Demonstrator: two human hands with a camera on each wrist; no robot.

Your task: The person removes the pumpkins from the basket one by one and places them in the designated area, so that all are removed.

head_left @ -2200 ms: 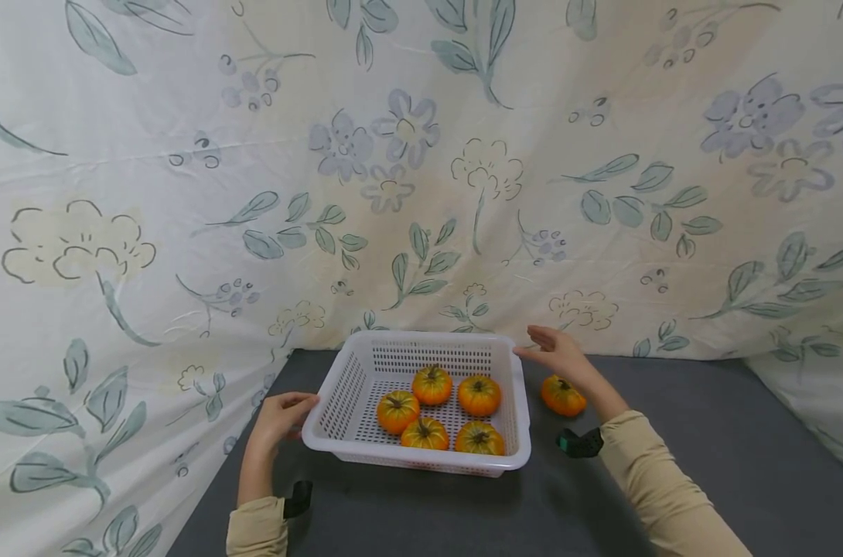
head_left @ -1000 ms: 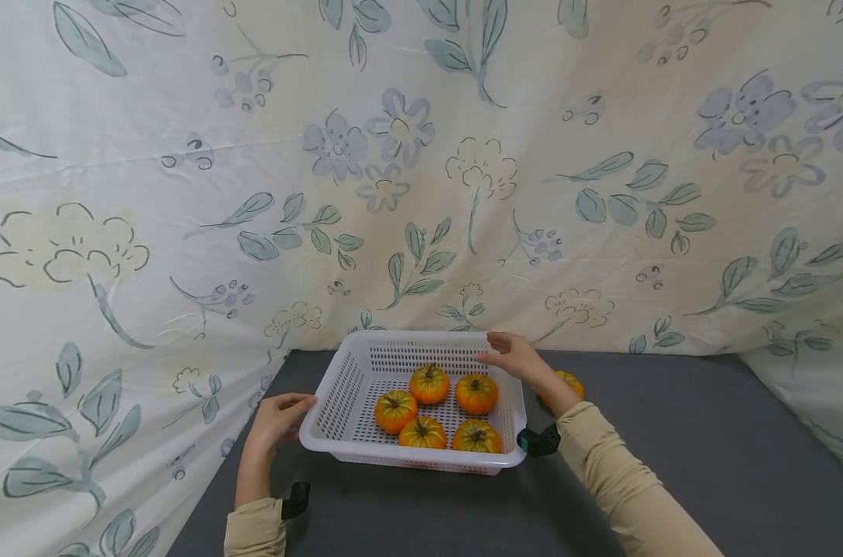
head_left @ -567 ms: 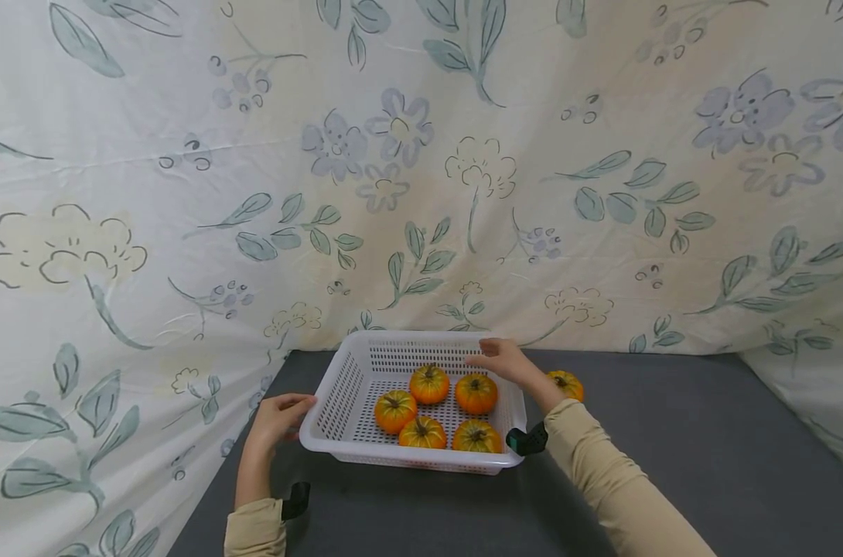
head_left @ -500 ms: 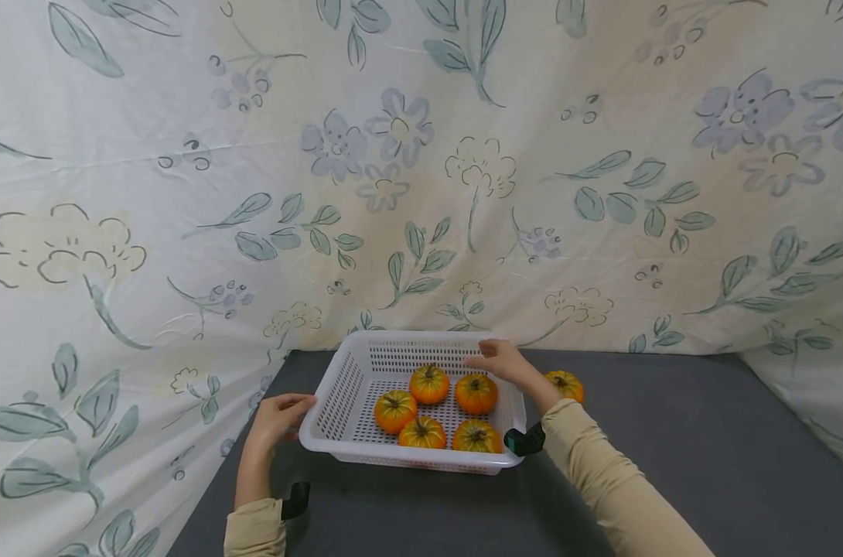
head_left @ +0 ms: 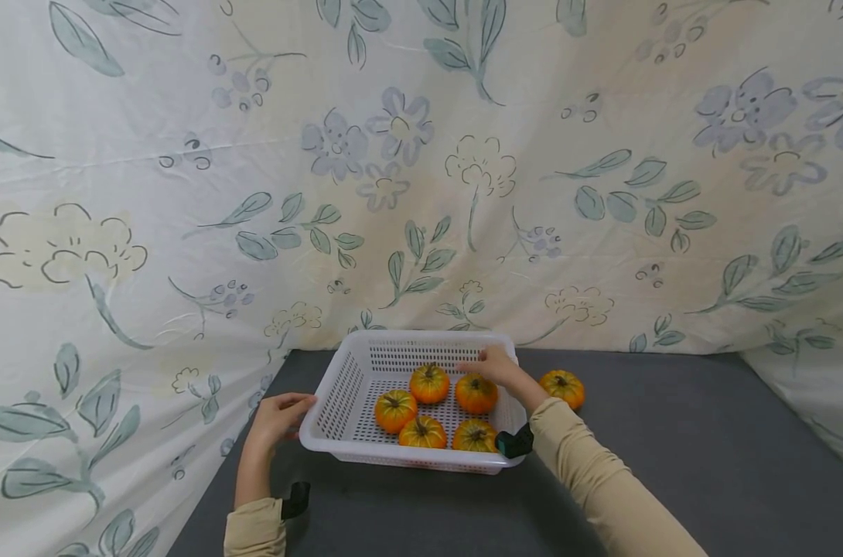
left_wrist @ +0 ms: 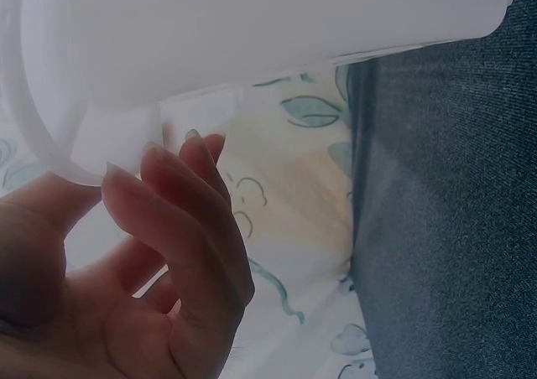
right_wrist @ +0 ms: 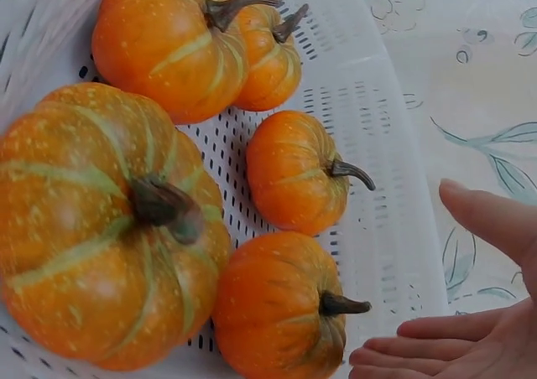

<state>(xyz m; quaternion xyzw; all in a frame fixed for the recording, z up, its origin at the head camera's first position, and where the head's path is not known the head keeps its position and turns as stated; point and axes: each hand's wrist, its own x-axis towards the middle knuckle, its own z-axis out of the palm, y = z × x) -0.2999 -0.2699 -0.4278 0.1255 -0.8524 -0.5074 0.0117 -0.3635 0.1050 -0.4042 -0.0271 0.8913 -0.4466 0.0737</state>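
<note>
A white perforated plastic basket [head_left: 407, 456] sits on the dark table with several small orange pumpkins in it. My left hand [head_left: 277, 422] grips the basket's left rim. In the left wrist view the thumb is over the rim and curled fingers [left_wrist: 193, 236] lie under it. My right hand [head_left: 498, 368] hovers inside the basket's right side, above the back-right pumpkin [head_left: 476, 396]. Its fingers hold nothing. In the right wrist view, the extended right hand [right_wrist: 487, 337] is beside a pumpkin [right_wrist: 281, 303]; whether they touch, I cannot tell.
Another orange pumpkin [head_left: 563, 388] sits on the dark tabletop [head_left: 686, 433] to the right of the basket, beyond my right forearm. A floral cloth [head_left: 421, 170] hangs behind the table and down its left side.
My right hand has moved left from the basket's right rim and lower into the basket. The outside pumpkin, covered by the forearm for a while, shows again. My left hand keeps its grip.
</note>
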